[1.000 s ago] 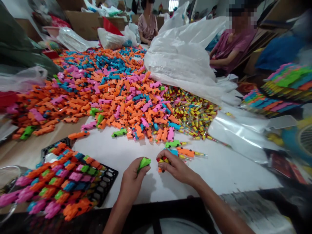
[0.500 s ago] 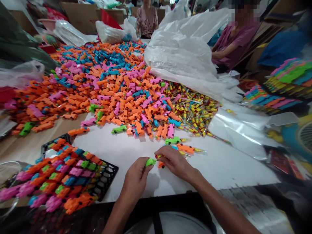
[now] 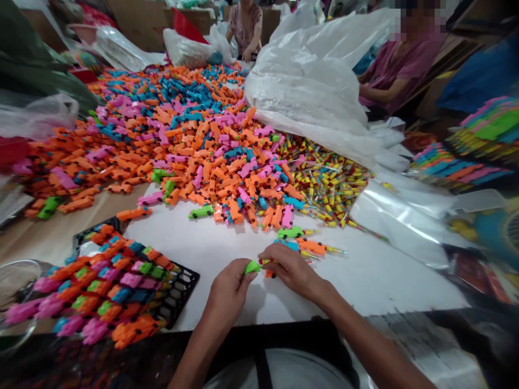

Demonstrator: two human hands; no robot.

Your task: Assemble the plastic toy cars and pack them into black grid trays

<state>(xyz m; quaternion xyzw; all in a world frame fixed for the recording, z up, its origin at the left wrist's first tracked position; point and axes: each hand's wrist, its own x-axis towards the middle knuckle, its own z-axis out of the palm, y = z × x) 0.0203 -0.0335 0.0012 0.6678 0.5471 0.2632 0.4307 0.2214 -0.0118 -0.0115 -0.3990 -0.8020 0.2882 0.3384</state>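
Note:
My left hand (image 3: 233, 283) pinches a small green toy car (image 3: 252, 266) between thumb and fingers. Close against the car's right end, my right hand (image 3: 286, 267) is closed on a thin tube with a yellow and red end (image 3: 265, 261), mostly hidden by the fingers. Under the right hand, part of an orange toy car (image 3: 270, 274) shows on the white tabletop (image 3: 352, 275). Just beyond that hand lie a green car (image 3: 290, 232), a blue car (image 3: 287, 244) and an orange car (image 3: 313, 247) with a clear-tipped yellow tube at its end.
A big heap of toy cars (image 3: 194, 162) covers the back and left. Yellow-red tubes (image 3: 330, 183) pile up beside it, below a large white plastic bag (image 3: 312, 86). A black grid rack (image 3: 184, 292) at left holds rows of cars. Two people sit across the table.
The view has shifted slightly, so everything sits a little to the right. Both hands keep the same hold, car and tube end to end. The far person's hand now shows by the heap.

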